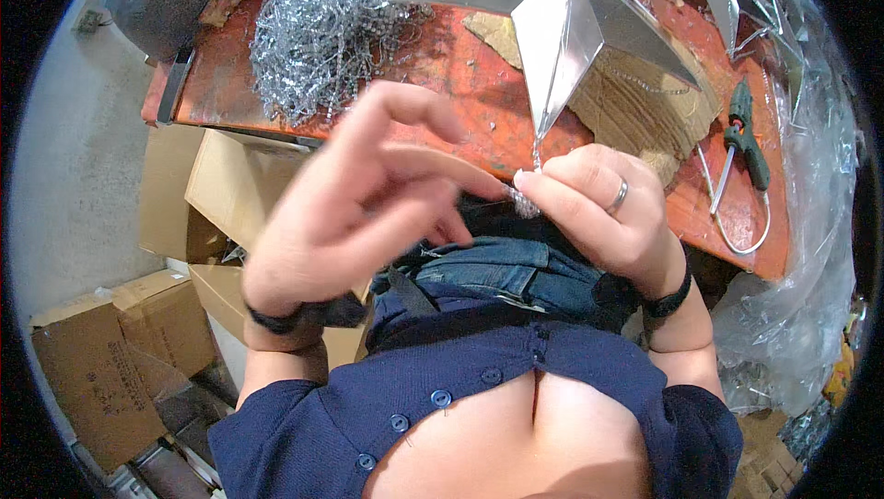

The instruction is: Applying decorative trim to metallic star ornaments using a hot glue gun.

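A shiny silver star [559, 34] with folded faces lies on the red tabletop, one long point toward me. From that point a thin silver strand [537, 149] runs down to my right hand [599, 209]. The right thumb and fingers pinch the strand, and a small silver bunch [524, 203] hangs just below the fingertips. My left hand [368, 191] is somewhat blurred, with its fingers apart. One left fingertip reaches the silver bunch, and I see nothing held in that palm. A large heap of silver tinsel strands [331, 29] lies beyond the left hand.
Torn cardboard [635, 108] lies beneath the star on the red table [470, 85]. A green-handled tool [753, 154] with a white cord lies at right. More silver stars [723, 2] and clear plastic sheeting [820, 214] are beyond. Cardboard boxes [101, 379] stand at lower left.
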